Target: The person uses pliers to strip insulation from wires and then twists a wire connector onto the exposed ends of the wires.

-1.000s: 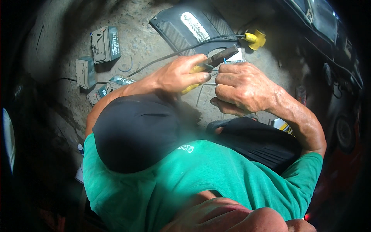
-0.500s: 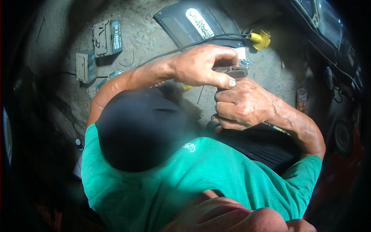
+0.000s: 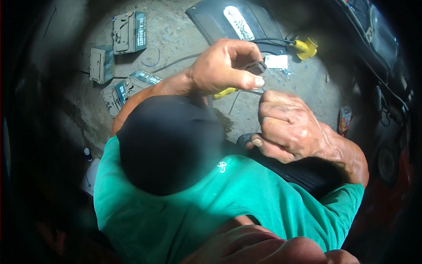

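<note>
My left hand (image 3: 222, 72) grips pliers (image 3: 257, 67) with dark jaws and yellow handles, the jaws pointing right beside a short piece of thin blue wire (image 3: 263, 89). My right hand (image 3: 288, 127) is closed around the wire just below and to the right of the pliers, its fingers curled toward me. Whether the jaws touch the wire is unclear. Beyond my hands lie a white card (image 3: 276, 61) and a black cable (image 3: 173, 63) on the concrete.
Boxy green-and-grey cases (image 3: 128, 33) lie on the concrete floor (image 3: 171, 39) at left. A black panel (image 3: 209, 22) and a yellow plug (image 3: 307, 47) are at the back. A dark vehicle (image 3: 382, 39) borders the right side; a small bottle (image 3: 88, 154) stands at lower left.
My left hand moved right with the pliers, turned them, then rose slightly. My right hand has moved down and to the right, widening the gap between my hands.
</note>
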`<state>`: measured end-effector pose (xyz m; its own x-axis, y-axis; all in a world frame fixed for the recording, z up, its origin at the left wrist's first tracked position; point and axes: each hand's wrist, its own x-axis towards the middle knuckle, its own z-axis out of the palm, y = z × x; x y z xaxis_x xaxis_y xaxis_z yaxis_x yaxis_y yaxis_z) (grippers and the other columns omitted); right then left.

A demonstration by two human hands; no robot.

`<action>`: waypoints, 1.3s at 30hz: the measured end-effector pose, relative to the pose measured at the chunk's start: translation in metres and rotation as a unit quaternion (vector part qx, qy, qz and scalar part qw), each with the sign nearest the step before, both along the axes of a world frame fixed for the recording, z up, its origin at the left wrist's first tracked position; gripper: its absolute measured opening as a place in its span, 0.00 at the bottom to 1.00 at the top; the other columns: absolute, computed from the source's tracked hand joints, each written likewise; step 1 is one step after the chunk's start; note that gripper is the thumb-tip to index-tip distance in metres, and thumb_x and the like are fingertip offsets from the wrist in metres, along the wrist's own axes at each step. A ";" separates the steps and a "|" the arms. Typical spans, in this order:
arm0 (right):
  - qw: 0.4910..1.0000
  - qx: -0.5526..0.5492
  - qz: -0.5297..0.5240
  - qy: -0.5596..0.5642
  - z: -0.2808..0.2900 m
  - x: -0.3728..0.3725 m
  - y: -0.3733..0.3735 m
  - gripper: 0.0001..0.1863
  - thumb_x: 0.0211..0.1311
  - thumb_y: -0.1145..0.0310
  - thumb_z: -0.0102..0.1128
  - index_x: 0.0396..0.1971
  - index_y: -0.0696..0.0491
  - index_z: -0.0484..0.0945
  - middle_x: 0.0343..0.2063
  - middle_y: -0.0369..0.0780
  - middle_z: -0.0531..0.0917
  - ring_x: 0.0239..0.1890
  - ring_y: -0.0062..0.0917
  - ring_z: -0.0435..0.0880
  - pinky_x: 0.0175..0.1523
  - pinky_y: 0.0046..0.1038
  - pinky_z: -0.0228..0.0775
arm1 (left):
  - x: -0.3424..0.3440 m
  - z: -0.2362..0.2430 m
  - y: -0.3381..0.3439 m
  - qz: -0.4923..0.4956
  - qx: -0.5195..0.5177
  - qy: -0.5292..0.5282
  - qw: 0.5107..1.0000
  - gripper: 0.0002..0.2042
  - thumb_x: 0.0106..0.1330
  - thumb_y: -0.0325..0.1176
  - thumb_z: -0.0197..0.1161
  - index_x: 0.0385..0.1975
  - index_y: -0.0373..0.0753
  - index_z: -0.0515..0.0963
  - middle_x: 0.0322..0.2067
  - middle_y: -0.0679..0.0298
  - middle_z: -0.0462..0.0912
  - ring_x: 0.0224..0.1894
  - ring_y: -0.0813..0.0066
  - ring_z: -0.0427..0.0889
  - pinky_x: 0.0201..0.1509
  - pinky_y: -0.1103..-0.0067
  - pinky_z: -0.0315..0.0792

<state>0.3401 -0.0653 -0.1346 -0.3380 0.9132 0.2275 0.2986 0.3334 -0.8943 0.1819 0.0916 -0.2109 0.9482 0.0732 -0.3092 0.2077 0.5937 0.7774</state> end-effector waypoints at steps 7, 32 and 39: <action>0.852 -0.287 -0.144 0.414 0.005 0.003 0.005 0.15 0.65 0.73 0.59 0.20 0.59 0.68 0.21 0.41 0.71 0.27 0.32 0.71 0.37 0.33 0.65 | -0.001 -0.013 0.006 0.021 -0.016 -0.044 0.999 0.14 0.56 0.30 0.68 0.42 0.34 0.78 0.33 0.65 0.79 0.38 0.77 0.81 0.44 0.77 0.77; 0.890 -0.339 -0.089 0.293 0.024 0.082 -0.054 0.21 0.66 0.57 0.58 0.16 0.48 0.63 0.16 0.32 0.67 0.20 0.24 0.64 0.29 0.30 0.59 | -0.023 -0.039 0.050 0.106 0.069 -0.380 0.916 0.10 0.72 0.35 0.59 0.28 0.40 0.76 0.26 0.67 0.78 0.27 0.77 0.78 0.31 0.75 0.74; 0.820 -0.234 -0.138 0.504 0.000 0.092 -0.030 0.19 0.71 0.50 0.54 0.24 0.44 0.65 0.16 0.30 0.67 0.20 0.18 0.61 0.24 0.24 0.52 | -0.011 -0.014 0.037 0.108 -0.101 -0.244 0.958 0.08 0.73 0.34 0.58 0.34 0.37 0.76 0.23 0.67 0.76 0.21 0.84 0.73 0.24 0.81 0.71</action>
<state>0.4318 -0.0951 -0.1345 0.0406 0.9902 -0.1335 -0.6649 -0.0729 -0.7434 0.1708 0.1286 -0.2246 0.9529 0.2698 0.1388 -0.2964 0.7299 0.6159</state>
